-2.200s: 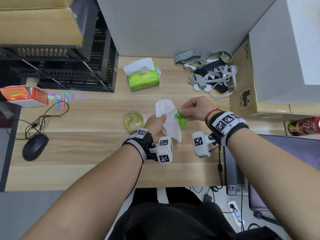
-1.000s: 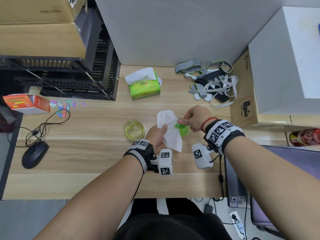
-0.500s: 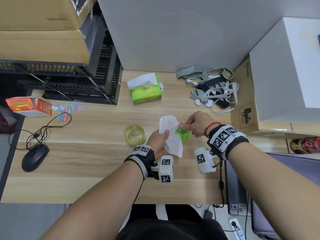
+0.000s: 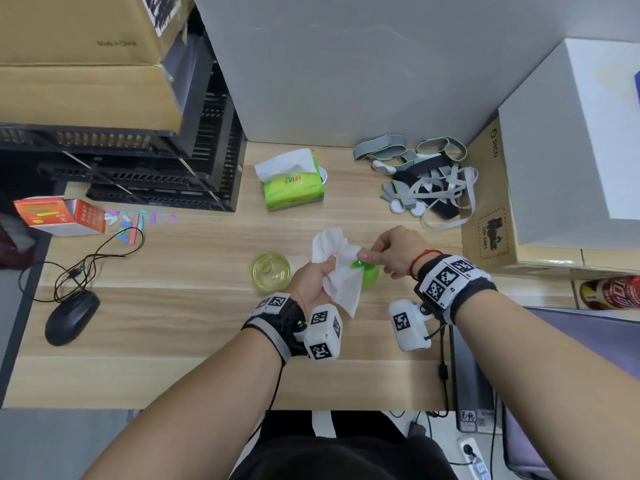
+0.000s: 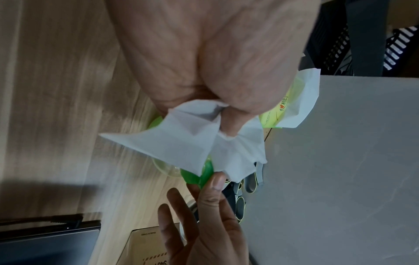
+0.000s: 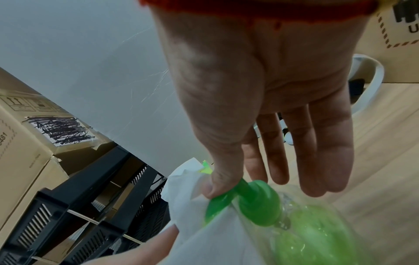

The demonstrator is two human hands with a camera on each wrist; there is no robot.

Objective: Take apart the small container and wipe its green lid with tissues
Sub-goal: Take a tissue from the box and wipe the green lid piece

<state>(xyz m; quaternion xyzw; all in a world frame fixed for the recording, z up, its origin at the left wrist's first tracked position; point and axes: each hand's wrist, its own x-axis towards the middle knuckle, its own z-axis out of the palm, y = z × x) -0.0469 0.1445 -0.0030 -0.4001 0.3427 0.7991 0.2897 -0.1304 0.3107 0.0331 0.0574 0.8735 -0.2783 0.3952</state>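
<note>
While left hand (image 4: 313,284) grips tissue (image 4: 341,271) and right hand (image 4: 398,252) pinches green lid (image 6: 247,200), both hover over wooden desk (image 4: 173,306); grey wall (image 4: 346,64) behind.

A small green lid (image 6: 256,204), glossy plastic with a narrow stem, is held above the bench (image 4: 173,306), pinched at its edge by the right hand (image 4: 398,252). A crumpled white tissue (image 4: 337,268), bunched in the grip of the left hand (image 4: 311,282), drapes against the lid's side and partly covers it. The container's clear, yellow-tinted body (image 4: 270,271) sits upright and open on the bench just left of the hands, apart from its lid.
</note>
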